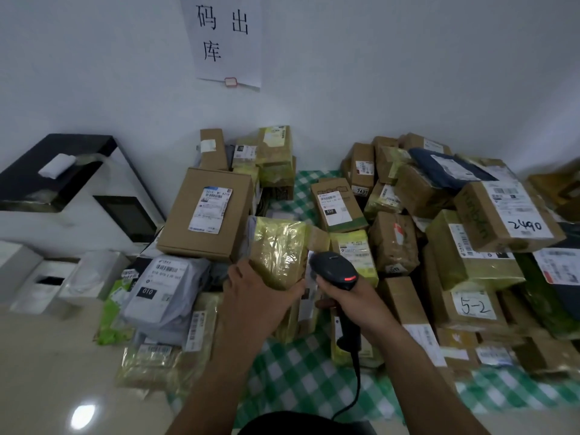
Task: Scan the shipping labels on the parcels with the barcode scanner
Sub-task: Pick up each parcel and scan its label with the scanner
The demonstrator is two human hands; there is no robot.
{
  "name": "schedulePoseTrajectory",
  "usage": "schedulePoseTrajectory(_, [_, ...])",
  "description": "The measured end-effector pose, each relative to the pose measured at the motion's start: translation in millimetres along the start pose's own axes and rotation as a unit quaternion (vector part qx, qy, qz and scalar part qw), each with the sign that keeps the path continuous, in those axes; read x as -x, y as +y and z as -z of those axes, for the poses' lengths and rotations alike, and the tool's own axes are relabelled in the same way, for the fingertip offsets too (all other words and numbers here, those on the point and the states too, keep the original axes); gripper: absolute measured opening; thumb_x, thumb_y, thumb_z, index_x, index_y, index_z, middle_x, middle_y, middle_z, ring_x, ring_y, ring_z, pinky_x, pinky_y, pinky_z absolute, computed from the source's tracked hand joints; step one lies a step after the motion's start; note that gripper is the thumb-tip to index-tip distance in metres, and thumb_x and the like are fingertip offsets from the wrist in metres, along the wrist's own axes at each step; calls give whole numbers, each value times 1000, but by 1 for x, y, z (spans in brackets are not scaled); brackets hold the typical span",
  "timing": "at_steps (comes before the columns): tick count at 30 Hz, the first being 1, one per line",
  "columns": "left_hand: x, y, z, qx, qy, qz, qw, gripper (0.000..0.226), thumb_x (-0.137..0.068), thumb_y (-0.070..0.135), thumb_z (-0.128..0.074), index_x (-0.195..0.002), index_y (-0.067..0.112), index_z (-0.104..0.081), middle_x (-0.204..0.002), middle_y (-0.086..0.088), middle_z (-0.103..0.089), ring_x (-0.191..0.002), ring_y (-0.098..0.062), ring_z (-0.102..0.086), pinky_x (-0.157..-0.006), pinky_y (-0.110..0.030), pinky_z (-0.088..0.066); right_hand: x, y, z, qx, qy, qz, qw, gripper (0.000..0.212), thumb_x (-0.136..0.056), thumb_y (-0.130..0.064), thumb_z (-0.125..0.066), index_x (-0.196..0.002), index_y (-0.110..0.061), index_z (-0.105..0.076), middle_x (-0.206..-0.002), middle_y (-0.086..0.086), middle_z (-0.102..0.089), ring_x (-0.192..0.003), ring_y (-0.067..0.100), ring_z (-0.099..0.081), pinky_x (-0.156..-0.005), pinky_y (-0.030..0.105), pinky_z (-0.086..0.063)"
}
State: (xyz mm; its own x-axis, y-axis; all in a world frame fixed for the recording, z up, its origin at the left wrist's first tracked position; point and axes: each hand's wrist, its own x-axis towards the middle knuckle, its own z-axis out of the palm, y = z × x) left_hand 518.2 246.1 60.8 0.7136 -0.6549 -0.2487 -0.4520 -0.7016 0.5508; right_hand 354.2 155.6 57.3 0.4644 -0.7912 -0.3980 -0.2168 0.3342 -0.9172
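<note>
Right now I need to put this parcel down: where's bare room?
Bare checked cloth lies at the near edge between left forearm and scanner cable, plus a narrow strip at the back, right of the large brown box. The right heap is crowded.

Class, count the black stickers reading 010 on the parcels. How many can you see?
2. One is on the grey mailer bag, left of the left hand; one on the green-edged box behind the barcode scanner. Others may be hidden in the piles.

White wall (392, 73), paper sign (224, 39), glossy beige floor (47, 372)
</note>
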Motion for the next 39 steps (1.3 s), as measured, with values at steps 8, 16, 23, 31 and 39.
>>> schedulePoseTrajectory(8, [0,-2,-46,-105,-54,-15,993,136,-61,100,-49,-159,19,0,-160,-14,-22,-143,-37,-36,-109,-51,-41,2,33,17,-3,43,-43,998,24,-92,-25,-78,-114,-30,-70,-90,-5,-76,-68,4,-74,-68,31,-51])
schedulePoseTrajectory(16, [1,-11,-92,-187,-149,10,971,134,-66,98,-49,-162,30,14,-161,-19,-18,-138,-40,-41,-104,-46,-42,1,59,31,-14,74,-67,995,32,-86,-29,-84,-115,-33,-70,-104,-3,-78,-89,24,-78,-65,32,-50])
schedulePoseTrajectory(23, [11,-19,-99,-182,-190,-19,965,138,-68,97,-49,-159,26,25,-162,-13,-21,-136,-36,-46,-100,-48,-46,2,70,24,-4,55,-96,994,35,-89,-25,-81,-122,-27,-68,-108,0,-75,-82,20,-79,-65,31,-48])
schedulePoseTrajectory(31, [11,-27,-94,-118,-232,-51,964,132,-73,81,-67,-153,42,30,-158,-19,-29,-125,-38,-58,-95,-47,-50,1,73,18,18,51,-75,996,39,-85,-28,-85,-120,-33,-69,-107,-7,-76,-87,22,-78,-65,29,-52])
schedulePoseTrajectory(39, [0,-50,-66,-22,-100,-94,990,61,-92,56,-63,-144,28,-46,-143,-3,-54,-125,-24,-56,-101,-41,-49,-5,61,-7,57,-2,-61,996,39,-88,-24,-82,-124,-29,-67,-106,-1,-76,-85,21,-78,-55,19,-51])
